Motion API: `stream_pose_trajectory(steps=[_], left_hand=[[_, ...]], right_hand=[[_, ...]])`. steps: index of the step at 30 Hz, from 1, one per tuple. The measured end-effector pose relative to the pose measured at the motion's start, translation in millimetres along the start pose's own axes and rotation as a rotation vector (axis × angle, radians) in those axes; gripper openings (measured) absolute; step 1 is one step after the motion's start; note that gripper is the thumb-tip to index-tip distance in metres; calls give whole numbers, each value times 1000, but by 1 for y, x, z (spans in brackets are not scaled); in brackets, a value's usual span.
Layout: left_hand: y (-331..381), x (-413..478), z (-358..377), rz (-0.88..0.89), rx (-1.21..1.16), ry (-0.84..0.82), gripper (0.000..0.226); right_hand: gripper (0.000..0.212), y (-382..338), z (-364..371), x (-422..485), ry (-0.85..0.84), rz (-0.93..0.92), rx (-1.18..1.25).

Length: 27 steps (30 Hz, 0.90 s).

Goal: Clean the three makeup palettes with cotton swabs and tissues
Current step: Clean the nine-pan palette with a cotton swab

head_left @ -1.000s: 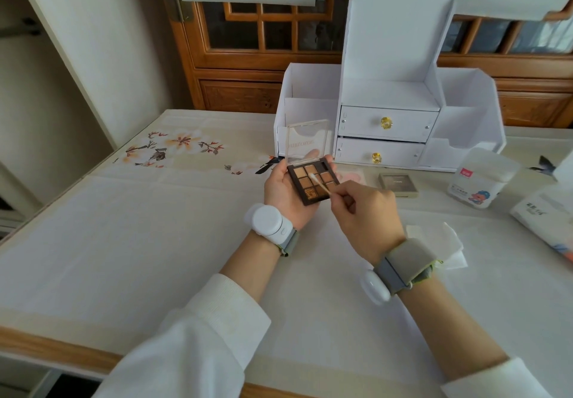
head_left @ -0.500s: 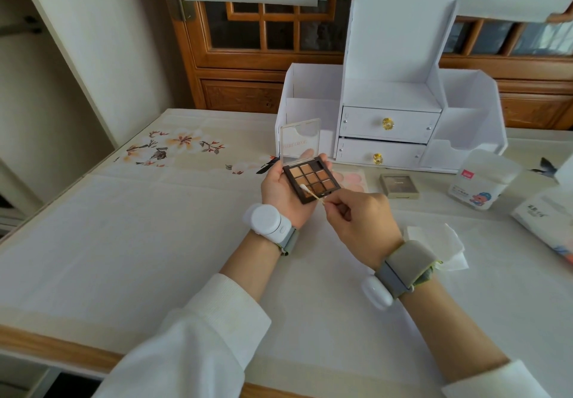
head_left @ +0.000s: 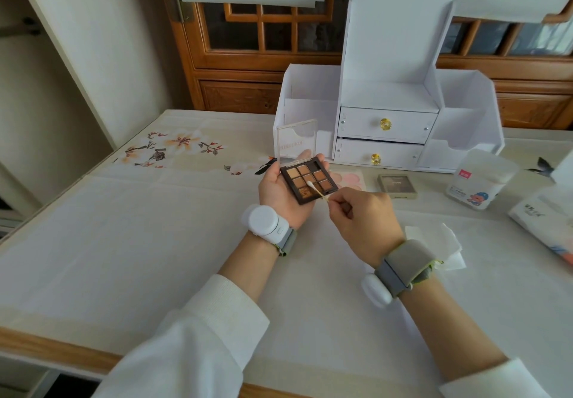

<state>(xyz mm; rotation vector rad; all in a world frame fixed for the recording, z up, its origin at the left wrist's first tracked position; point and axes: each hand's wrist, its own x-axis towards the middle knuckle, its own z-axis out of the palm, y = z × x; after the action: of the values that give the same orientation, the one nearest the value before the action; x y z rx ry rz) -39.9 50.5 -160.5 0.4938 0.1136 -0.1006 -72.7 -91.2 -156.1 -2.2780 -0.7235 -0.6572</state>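
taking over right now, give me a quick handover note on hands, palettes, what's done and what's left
Left hand holds the open brown palette, lid up, above the table.
Right hand pinches a cotton swab, tip on the middle pans.
Pink palette and closed grey palette lie on the table before the white organizer.
Swab box and tissue pack at right; loose tissue by the right wrist.
Done: brown palette mid-clean.
Left: finish it, then the other two; whether they are already clean cannot be told.
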Motion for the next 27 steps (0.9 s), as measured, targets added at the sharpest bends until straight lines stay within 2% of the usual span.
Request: stream_pose_trajectory(steps=[20, 27], left_hand=[[1, -7, 7, -4, -36, 7, 57], [2, -6, 6, -32, -50, 33, 55]], right_hand=[[14, 18, -2, 3, 64, 109, -104], [13, 24, -6, 4, 116, 89, -141]])
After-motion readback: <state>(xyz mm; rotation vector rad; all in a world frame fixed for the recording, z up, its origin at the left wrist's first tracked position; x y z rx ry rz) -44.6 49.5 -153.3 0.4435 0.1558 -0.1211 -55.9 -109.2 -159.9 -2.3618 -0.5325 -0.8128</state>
